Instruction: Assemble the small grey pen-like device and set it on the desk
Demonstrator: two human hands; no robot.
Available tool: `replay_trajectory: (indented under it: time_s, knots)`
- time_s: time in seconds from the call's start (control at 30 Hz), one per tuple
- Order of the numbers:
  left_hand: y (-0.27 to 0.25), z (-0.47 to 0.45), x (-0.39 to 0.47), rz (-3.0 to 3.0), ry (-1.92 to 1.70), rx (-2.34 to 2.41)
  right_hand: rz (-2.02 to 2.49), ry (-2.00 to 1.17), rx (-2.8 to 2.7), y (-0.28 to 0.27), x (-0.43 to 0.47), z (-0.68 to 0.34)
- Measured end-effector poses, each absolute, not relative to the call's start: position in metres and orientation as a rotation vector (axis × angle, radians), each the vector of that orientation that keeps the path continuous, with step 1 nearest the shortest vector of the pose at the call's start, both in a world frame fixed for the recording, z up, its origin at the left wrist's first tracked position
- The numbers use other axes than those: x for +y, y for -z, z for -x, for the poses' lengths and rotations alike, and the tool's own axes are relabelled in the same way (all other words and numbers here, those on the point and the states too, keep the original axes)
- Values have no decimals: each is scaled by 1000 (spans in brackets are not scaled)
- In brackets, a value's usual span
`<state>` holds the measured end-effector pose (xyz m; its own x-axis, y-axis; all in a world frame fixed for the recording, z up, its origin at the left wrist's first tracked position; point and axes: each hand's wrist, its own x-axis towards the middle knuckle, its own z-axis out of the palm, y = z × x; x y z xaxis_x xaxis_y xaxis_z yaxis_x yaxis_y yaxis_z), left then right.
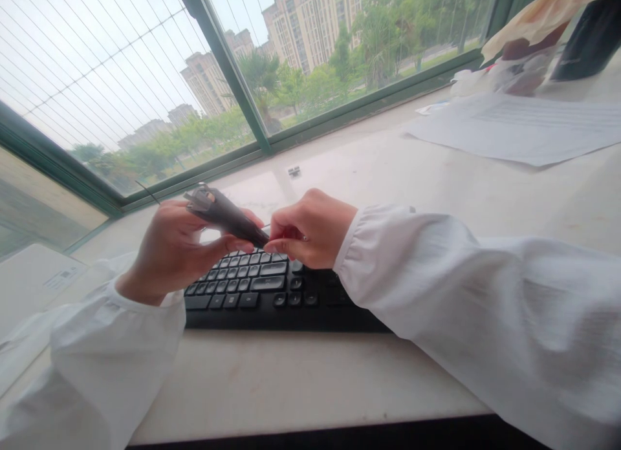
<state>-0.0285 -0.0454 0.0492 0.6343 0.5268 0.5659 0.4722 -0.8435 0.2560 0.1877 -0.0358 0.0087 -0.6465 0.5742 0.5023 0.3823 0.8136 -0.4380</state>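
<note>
Above a black keyboard (272,301), both my hands meet around a dark, tapered object (228,216). Its wider end points up and left and shows shiny, partly metallic or clear pieces; I cannot tell its exact kind. My left hand (179,246) grips it from the left, thumb along its underside and fingers behind it. With thumb and curled fingers pressed together, my right hand (310,230) pinches the narrow lower end. The keyboard's upper and right-hand keys are partly hidden by my hands and right sleeve.
The keyboard lies on a white tabletop (291,372) below a green-framed window (264,143). A small dark item (294,172) lies beyond my hands. Printed paper (524,130), crumpled plastic (514,75) and a dark container (589,36) are far right; a white labelled box (36,275) is left.
</note>
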Motion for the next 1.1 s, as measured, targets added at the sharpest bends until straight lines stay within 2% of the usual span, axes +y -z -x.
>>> replay_trajectory:
  time_s: [0.53,0.83,1.1]
  knots:
    - [-54,27,-51,-2760,-854,877,685,-347,-2350,-6,-35,-187]
    - [-48,29,-48,-2765,-933,920,655,-351,-2340,-5,-33,-187]
    - [-48,31,-47,-2827,-927,938,657,-469,-2387,0,-13,-194]
